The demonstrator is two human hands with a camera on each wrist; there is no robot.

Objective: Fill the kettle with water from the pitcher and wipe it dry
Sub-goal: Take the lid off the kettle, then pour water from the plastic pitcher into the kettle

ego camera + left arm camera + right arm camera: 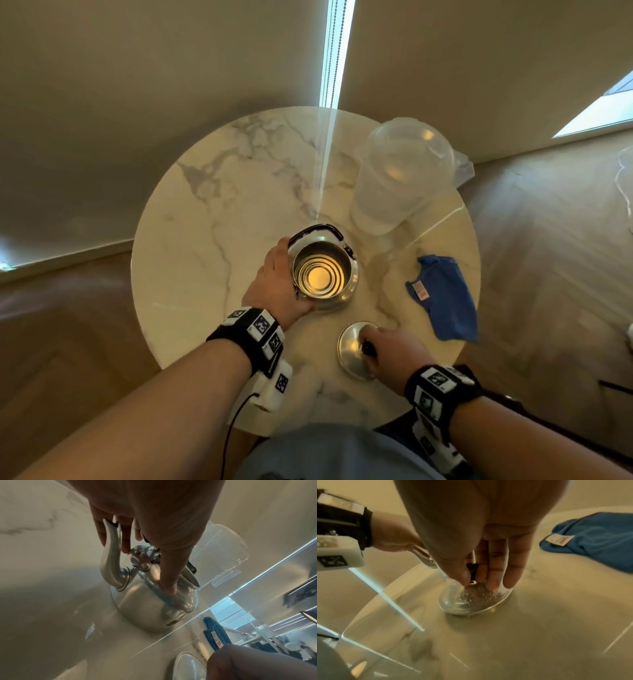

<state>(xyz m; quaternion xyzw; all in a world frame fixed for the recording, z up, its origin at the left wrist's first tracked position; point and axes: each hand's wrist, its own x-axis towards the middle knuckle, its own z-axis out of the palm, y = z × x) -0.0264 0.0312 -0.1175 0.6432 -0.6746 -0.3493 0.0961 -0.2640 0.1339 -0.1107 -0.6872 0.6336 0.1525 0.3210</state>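
- One open kettle (323,270) at the table (191,219) centre is gripped by the left hand (274,284).
- One lid (352,349) near the front edge is pinched at its knob by the right hand (394,353).
- One pitcher (397,178) and one cloth (445,298) are seen along the right edge.

You have a round marble-patterned table (212,212) in front of you, standing on a wooden floor (548,240). On it sit four things. The open metal kettle (323,274) stands near the middle. Its lid (352,349) lies at the near edge. The clear pitcher (400,174) with water stands far right. A crumpled blue cloth (445,298) lies right of the kettle, apart from it.
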